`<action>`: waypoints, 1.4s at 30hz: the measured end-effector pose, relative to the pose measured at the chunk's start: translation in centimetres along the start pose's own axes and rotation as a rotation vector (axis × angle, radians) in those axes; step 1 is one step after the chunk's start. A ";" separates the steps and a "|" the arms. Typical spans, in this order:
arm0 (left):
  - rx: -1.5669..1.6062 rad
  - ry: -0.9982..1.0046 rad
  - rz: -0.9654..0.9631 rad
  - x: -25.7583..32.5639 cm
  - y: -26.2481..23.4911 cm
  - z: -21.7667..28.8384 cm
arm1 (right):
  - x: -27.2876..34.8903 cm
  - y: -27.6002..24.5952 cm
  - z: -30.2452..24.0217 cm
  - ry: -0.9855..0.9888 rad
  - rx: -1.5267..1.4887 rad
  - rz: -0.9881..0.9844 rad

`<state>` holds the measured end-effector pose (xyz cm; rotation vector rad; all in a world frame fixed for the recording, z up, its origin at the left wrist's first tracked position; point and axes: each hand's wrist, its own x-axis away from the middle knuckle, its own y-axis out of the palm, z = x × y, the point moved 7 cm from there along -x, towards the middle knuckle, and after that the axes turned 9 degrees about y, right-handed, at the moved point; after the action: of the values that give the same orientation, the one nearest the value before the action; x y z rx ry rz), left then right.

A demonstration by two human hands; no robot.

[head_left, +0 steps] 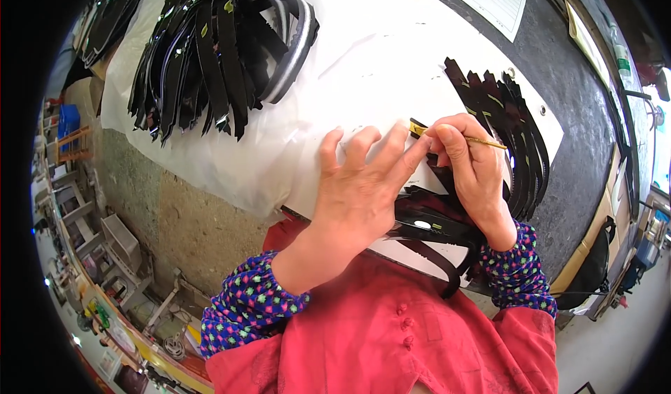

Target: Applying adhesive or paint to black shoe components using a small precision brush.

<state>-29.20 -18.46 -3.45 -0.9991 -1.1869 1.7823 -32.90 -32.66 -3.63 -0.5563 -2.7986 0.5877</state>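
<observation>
Right hand (470, 174), centre right of frame, pinches a thin yellow brush (482, 141) between thumb and forefinger. Brush runs roughly level; its handle pokes out right of the knuckles and its yellowish tip (417, 128) sits just left of the fingertips. Tip meets a black strip (428, 158) on the white sheet (363, 51). Most of that strip is hidden under both hands, so its exact edge can't be told.

Left hand (360, 184), centre frame, lies flat, fingers spread and extended toward upper right, palm down. It grips nothing; fingertips press next to the brush tip, touching or nearly touching the right fingers.

Around:
- Fan of black strips (514, 125) just right of the right hand, curving down the right centre, partly behind the wrist.
- More black pieces (433, 226) below the hands, at the sheet's near edge; one carries a white oval label.
- Big pile of black straps (203, 44) upper left, well apart from the hands, with a sole-like grey-edged piece (297, 44) on its right side.
- Dark table (559, 65) shows at upper right beyond the sheet.

Both forearms enter from the lower edge, in dotted blue sleeves (248, 306) over a red garment (391, 338). Right wrist is bent inward, left is straight.
</observation>
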 end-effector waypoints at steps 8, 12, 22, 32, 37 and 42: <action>-0.008 -0.001 -0.011 -0.1 0.0 0.1 | -0.1 0.0 -0.2 -0.035 0.019 -0.006; -0.019 0.001 -0.028 0.0 0.0 0.1 | -0.1 0.0 -0.4 -0.078 0.063 -0.012; -0.033 0.018 -0.011 0.1 0.0 0.2 | 0.2 -1.0 0.5 0.104 -0.096 -0.056; -0.013 0.060 0.053 0.0 -0.1 -0.4 | 3.1 -2.1 -1.4 -0.423 0.421 0.242; 0.112 0.054 0.084 0.1 -1.2 -0.8 | 3.2 -2.2 -0.9 -0.396 0.392 0.251; 0.170 0.069 0.188 0.7 -2.6 -0.2 | 4.2 -1.6 -1.0 -0.532 0.580 0.326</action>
<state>-28.88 -17.07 -1.20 -1.0910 -0.9076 1.9423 -36.87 -31.97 -1.51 -0.8185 -2.7686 1.7661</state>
